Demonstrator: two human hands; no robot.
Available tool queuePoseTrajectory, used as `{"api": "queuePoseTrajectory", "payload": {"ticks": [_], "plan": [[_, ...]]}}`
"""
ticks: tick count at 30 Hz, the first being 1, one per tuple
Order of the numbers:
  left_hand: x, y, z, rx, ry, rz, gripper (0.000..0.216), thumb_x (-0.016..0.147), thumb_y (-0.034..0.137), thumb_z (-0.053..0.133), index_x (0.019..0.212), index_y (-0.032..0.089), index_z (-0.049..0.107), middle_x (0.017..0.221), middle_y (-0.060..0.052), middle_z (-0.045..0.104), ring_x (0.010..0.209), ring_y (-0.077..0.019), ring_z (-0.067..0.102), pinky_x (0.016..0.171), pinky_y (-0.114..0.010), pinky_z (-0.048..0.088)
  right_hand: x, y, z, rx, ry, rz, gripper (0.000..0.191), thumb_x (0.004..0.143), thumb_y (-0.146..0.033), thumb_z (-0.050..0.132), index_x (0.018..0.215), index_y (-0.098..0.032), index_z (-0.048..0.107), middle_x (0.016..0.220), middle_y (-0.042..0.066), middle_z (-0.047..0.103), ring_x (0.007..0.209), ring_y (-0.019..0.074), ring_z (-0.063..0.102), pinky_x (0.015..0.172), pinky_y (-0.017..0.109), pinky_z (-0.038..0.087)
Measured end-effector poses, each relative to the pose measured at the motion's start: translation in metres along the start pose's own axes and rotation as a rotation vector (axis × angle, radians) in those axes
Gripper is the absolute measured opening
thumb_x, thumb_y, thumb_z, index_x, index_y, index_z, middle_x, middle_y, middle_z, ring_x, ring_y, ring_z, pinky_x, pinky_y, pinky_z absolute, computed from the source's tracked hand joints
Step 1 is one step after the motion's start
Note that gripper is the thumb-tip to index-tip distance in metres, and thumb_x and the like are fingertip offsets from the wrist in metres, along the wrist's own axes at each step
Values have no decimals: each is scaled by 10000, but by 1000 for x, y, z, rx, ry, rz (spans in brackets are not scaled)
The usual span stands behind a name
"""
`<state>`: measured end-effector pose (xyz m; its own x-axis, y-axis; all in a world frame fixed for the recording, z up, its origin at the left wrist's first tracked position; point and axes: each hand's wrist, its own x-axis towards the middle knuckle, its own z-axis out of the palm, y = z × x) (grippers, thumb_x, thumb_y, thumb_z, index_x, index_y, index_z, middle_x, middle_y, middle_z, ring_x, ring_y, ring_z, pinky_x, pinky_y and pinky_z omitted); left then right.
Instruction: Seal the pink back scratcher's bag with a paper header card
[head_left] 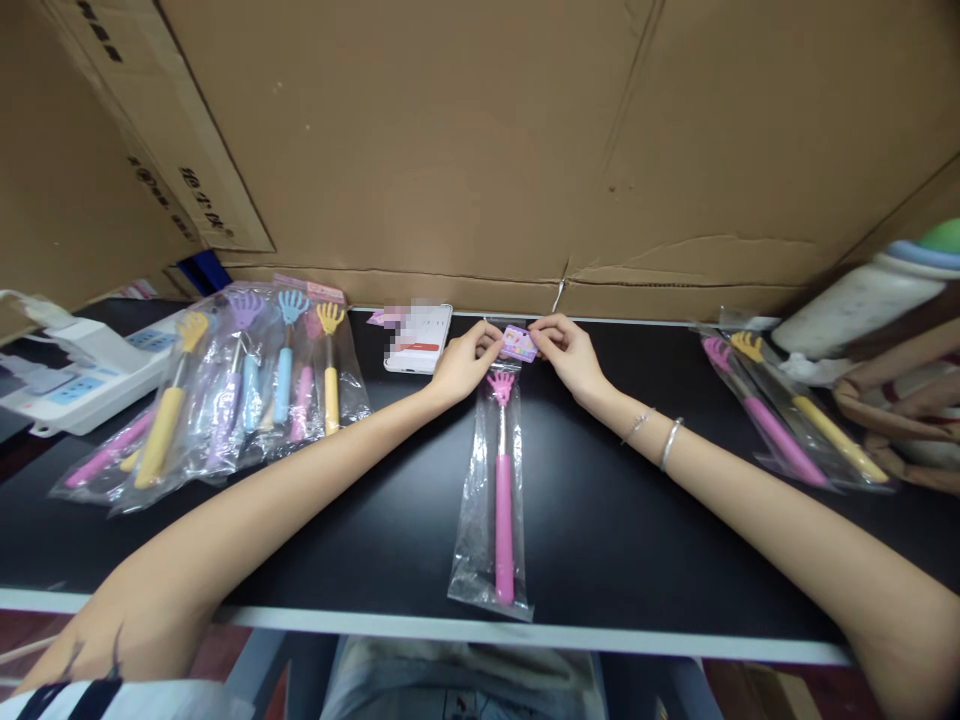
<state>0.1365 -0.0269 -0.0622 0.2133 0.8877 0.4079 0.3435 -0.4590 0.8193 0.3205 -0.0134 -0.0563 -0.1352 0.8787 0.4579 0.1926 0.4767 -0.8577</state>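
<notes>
A pink back scratcher (pixel 503 500) lies inside a clear plastic bag (pixel 474 540) in the middle of the black table (pixel 615 540), claw end pointing away from me. At the bag's far end sits a small pink header card (pixel 517 344). My left hand (pixel 465 362) pinches the card's left side and my right hand (pixel 568 352) pinches its right side, fingers closed on it. Two bracelets circle my right wrist.
A pile of bagged scratchers (pixel 240 390) in yellow, purple, blue and pink lies at the left, beside a white power strip (pixel 82 370). Two more bagged ones (pixel 795 425) lie at the right. A white phone (pixel 418 338) rests near the cardboard wall (pixel 480 150).
</notes>
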Motion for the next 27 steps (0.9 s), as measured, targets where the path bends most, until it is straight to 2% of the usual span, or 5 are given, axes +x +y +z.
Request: {"api": "queuePoseTrajectory", "payload": {"ticks": [6, 15, 19, 23, 27], "plan": [[-1, 2, 0, 9, 6, 10, 92, 875, 275, 495, 885, 193, 535, 862, -10, 663, 785, -134, 637, 754, -250, 480, -4, -16, 1, -82, -41, -88, 194, 789, -373, 616, 825, -191, 558, 651, -15, 574, 615, 124, 547, 601, 259, 420], [-1, 1, -1, 44, -17, 14, 143, 898, 300, 453, 918, 198, 551, 898, -14, 671, 849, -149, 633, 799, -263, 463, 2, -38, -11, -291, -399, -204, 249, 902, -373, 443, 922, -181, 600, 912, 49, 648, 876, 190, 595, 832, 333, 438], [-1, 2, -2, 48, -25, 3, 172, 904, 323, 444, 935, 203, 564, 912, -13, 677, 875, -152, 634, 827, -265, 457, 8, -38, -17, -317, -464, -218, 244, 900, -284, 383, 932, -194, 607, 974, 46, 643, 992, 211, 571, 947, 408, 389], [-1, 1, -2, 41, -36, 27, 174, 909, 313, 438, 951, 203, 566, 942, -14, 681, 907, -154, 636, 857, -270, 451, 10, -37, -17, -263, -511, -213, 166, 834, -249, 488, 955, -192, 587, 989, 50, 649, 958, 208, 612, 920, 410, 423], [-1, -1, -2, 6, -48, 37, 166, 914, 288, 431, 961, 201, 563, 919, -19, 690, 898, -148, 648, 843, -268, 464, 11, -42, -18, -230, -461, -186, 161, 821, -315, 549, 905, -186, 596, 901, 53, 664, 860, 191, 631, 842, 365, 464]]}}
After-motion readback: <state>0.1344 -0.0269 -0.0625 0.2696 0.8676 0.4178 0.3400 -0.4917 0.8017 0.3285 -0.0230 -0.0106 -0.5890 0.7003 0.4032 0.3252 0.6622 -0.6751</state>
